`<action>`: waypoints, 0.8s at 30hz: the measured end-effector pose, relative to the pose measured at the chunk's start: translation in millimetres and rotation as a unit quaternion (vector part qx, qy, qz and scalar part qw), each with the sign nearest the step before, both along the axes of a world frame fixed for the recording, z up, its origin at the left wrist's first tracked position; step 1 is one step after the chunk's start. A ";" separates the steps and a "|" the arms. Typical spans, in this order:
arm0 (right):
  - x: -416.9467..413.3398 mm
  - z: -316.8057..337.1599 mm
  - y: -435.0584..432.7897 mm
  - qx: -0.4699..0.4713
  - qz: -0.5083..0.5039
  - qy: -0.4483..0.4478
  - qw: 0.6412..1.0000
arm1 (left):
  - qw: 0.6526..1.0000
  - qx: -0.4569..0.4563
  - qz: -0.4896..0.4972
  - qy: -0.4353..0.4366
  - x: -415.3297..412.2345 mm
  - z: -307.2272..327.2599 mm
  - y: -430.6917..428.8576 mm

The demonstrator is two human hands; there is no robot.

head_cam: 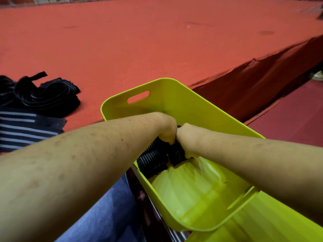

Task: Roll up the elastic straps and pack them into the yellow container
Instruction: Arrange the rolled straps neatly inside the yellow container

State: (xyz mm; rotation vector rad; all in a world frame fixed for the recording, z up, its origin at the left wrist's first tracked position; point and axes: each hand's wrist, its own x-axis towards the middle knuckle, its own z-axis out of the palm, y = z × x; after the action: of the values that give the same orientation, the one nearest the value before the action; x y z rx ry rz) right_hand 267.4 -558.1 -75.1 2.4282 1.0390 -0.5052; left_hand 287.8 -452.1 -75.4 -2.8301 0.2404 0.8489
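The yellow container [174,95] lies tilted at the edge of the red surface, with its open side towards me. Rolled black elastic straps [153,163] with thin white stripes lie in its far left corner. Both my hands reach down into it with bent wrists. My left hand [167,130] and my right hand [185,140] meet over one black rolled strap [178,151], each with its thumb curled against the roll. Most of the fingers are hidden behind the hands. A heap of loose black straps [43,95] lies on the surface at the left.
A flat black strap with white stripes [21,130] lies spread at the left edge, near my left arm. The red surface [157,41] stretches far ahead and drops off at the right to a darker floor [288,119]. My blue trouser leg [108,206] is below the container.
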 end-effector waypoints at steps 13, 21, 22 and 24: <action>7.7 7.5 -7.4 0.103 -0.130 0.017 0.986 | 0.999 -0.049 0.022 -0.008 1.1 7.4 14.4; 2.4 14.8 -5.9 -0.015 -0.135 0.031 0.990 | 0.997 -0.071 0.037 -0.003 -3.9 21.8 20.9; 0.0 16.7 -6.6 -0.025 -0.143 0.048 0.988 | 0.997 -0.073 0.039 -0.004 -4.4 24.7 22.3; -1.6 17.3 -8.4 -0.020 -0.182 0.087 0.979 | 0.996 -0.071 0.043 -0.009 -4.3 30.7 26.1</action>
State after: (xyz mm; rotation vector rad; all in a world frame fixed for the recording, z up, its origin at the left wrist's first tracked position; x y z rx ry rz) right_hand 265.8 -566.4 -57.8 2.5829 0.6369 -0.8639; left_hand 283.5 -426.1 -44.7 -2.9989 0.1842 0.8539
